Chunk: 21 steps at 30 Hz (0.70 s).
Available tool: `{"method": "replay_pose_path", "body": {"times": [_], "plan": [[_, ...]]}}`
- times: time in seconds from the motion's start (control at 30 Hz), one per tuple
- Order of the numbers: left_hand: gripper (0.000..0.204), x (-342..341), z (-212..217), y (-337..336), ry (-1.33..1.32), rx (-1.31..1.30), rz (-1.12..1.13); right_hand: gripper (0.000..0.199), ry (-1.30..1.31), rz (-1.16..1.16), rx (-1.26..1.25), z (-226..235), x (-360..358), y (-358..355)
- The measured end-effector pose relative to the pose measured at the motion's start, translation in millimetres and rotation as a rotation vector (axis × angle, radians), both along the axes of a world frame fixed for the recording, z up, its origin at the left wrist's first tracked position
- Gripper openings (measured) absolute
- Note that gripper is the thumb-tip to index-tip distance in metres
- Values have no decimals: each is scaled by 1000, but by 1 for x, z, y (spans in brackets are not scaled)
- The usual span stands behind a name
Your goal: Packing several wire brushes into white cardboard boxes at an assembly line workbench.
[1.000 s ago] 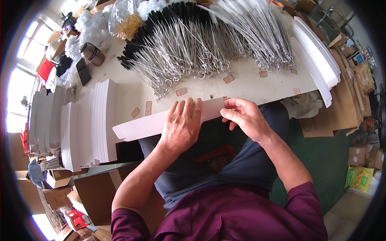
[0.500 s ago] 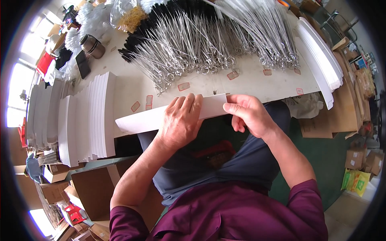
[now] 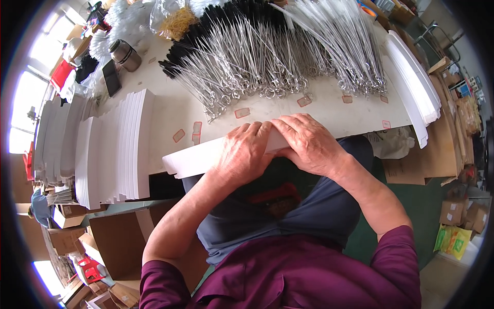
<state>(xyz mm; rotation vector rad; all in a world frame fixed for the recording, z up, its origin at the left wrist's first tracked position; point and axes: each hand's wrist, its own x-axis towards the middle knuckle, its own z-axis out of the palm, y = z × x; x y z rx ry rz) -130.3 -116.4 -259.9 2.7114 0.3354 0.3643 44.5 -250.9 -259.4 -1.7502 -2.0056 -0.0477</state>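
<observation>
A long, narrow white paper box (image 3: pixel 193 158) lies across the near edge of the table (image 3: pixel 154 123), just above my lap. My left hand (image 3: pixel 244 154) is wrapped over its middle, fingers on top and close together. Right beside it, my right hand (image 3: pixel 309 141) closes over the box's right end, with the thumb underneath and the fingers on top. That end is mostly hidden by my hands. Beyond them lies a big pile of wire-handled brushes (image 3: pixel 262 67) with looped metal ends toward me and black bristles at the far side.
Rows of white folded boxes (image 3: pixel 135 144) stand at the left, and more white strips (image 3: pixel 411 77) lie at the right edge. A metal flask (image 3: pixel 125 55), a dark phone (image 3: pixel 110 78) and yellow ties (image 3: pixel 177 23) sit farther back. A cardboard box (image 3: pixel 118 242) is below left.
My right hand has gone from fingering the box's open right end to gripping over it, next to my left hand. The box has shifted slightly right in view.
</observation>
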Motion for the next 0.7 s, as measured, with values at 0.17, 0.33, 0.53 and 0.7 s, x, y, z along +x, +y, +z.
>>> {"method": "replay_pose_path", "body": {"times": [0.17,0.33,0.53,0.7], "plan": [[71,-26,10,18,-31,74,28,65,-30,-45,-52,3,10,-9],[72,-29,11,19,69,56,37,63,-81,-60,-30,3,0,-2],[70,-24,1,17,136,-23,42,64,-50,15,-37,-14,3,4],[71,-38,1,36,-22,126,67,68,-62,-25,-36,-10,10,7]]}}
